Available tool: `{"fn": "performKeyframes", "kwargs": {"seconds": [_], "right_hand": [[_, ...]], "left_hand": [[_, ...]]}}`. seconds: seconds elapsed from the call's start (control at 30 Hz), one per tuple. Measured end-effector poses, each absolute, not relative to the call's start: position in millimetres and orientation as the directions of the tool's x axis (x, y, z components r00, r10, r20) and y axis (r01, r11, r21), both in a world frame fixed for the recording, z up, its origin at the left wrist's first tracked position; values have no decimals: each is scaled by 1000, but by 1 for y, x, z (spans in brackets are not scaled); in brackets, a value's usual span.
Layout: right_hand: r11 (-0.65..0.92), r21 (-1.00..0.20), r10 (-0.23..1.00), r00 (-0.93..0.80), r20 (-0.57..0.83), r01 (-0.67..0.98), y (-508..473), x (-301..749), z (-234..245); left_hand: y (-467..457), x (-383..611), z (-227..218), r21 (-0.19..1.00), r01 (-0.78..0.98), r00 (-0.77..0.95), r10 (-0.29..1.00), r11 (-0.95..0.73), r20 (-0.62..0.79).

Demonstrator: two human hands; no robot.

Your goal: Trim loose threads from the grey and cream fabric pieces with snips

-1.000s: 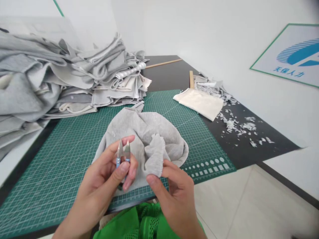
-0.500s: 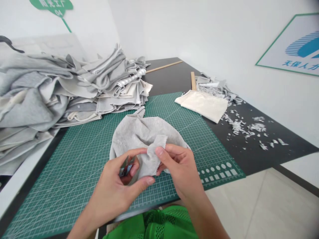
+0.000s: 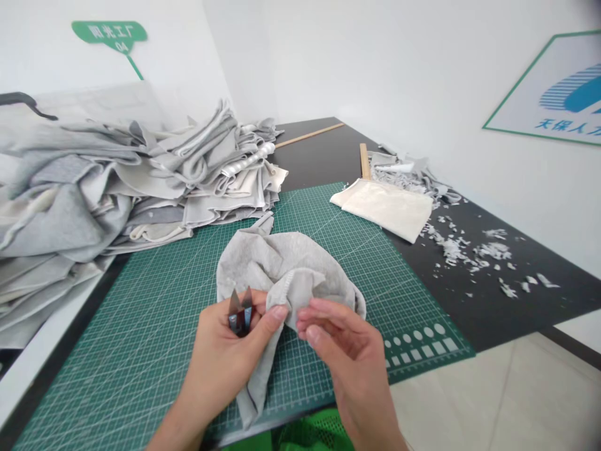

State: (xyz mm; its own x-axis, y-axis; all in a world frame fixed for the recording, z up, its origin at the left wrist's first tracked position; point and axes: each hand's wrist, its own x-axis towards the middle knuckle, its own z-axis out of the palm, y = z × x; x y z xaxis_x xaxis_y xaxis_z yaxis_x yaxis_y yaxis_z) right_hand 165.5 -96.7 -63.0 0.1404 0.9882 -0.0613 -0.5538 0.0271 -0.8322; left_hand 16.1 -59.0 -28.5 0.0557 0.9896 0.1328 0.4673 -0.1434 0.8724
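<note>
A light grey piece of knit fabric [image 3: 300,250] with a stitched edge lies bunched on the green cutting mat [image 3: 154,326]. My left hand [image 3: 230,344] pinches its edge between thumb and forefinger. The same hand also keeps a pair of thread snips [image 3: 241,313] in its palm, blades pointing up and slightly apart. Beside the edge, my right hand [image 3: 347,344] has its fingers bent, the thumb a little away from them. Its fingertips are against or just by the fabric, with no cloth visible between them. One strip of the fabric hangs down below my left thumb.
A tall heap of grey and cream fabric pieces [image 3: 141,181] stands at the left. On the right lie a folded cream cloth [image 3: 385,207], a wooden strip [image 3: 365,161] and scattered fabric scraps [image 3: 451,247]. A long wooden stick [image 3: 310,134] rests on the black table farther back.
My left thumb has closed onto the fabric edge, and the snips have turned upright into view. My right hand has let go of the edge. A strip of fabric now hangs toward me.
</note>
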Motion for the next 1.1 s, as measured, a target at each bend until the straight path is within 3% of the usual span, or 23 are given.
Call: {"fn": "performKeyframes", "kwargs": {"seconds": [0.13,0.23,0.5,0.73,0.9,1.1], "right_hand": [[110,-982,972,223,74,-155,-109,153,-58],[128,-990,961,256,108,-61,-109,143,-57],[13,-940,985,165,-46,-340,-100,140,-63],[-154,-732,985,-42,-170,-663,-101,145,-73],[-210,-682,968,-51,-246,-701,-104,147,-76],[-132,-728,978,33,-208,-673,-107,149,-74]], "left_hand": [[-57,22,-26,902,411,33,991,-129,127],[-59,23,-24,922,367,57,992,-126,112],[-57,17,-19,912,396,100,992,-111,77],[-59,11,-27,899,431,81,996,-78,48],[-79,-2,-25,845,494,82,978,-206,191],[-98,-21,-16,881,460,240,971,-110,-4]]}}
